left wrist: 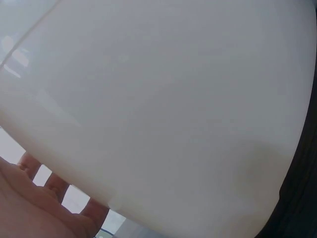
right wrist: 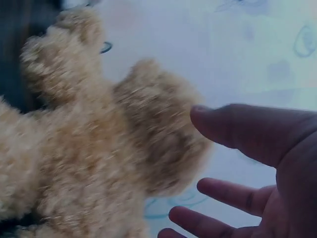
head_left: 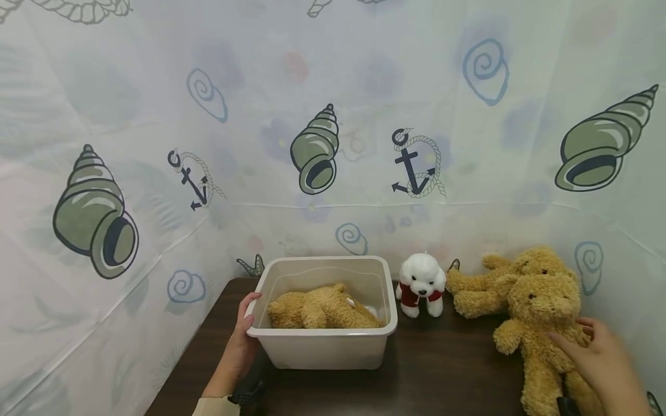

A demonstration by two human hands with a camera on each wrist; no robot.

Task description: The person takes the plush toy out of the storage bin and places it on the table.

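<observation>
On the left, my left hand (head_left: pixel 243 335) grips the rim of a white plastic bin (head_left: pixel 328 349); the left wrist view shows the bin wall (left wrist: pixel 173 109) close up with fingers (left wrist: pixel 58 186) at its edge. A curly tan teddy bear (head_left: pixel 322 306) lies on its side inside the bin. On the right, my right hand (head_left: pixel 603 352) is beside a similar teddy bear (head_left: pixel 541 335), thumb and fingers apart. In the right wrist view, the fingers (right wrist: pixel 233 196) are spread close to a tan bear (right wrist: pixel 89 158). Another tan bear (head_left: pixel 484 289) lies behind the front one.
A white plush dog (head_left: pixel 422 283) in a red garment sits just right of the bin. Everything rests on a dark brown tabletop (head_left: pixel 442 364). A pale curtain (head_left: pixel 364 75) with shell and anchor prints surrounds the table's back and sides.
</observation>
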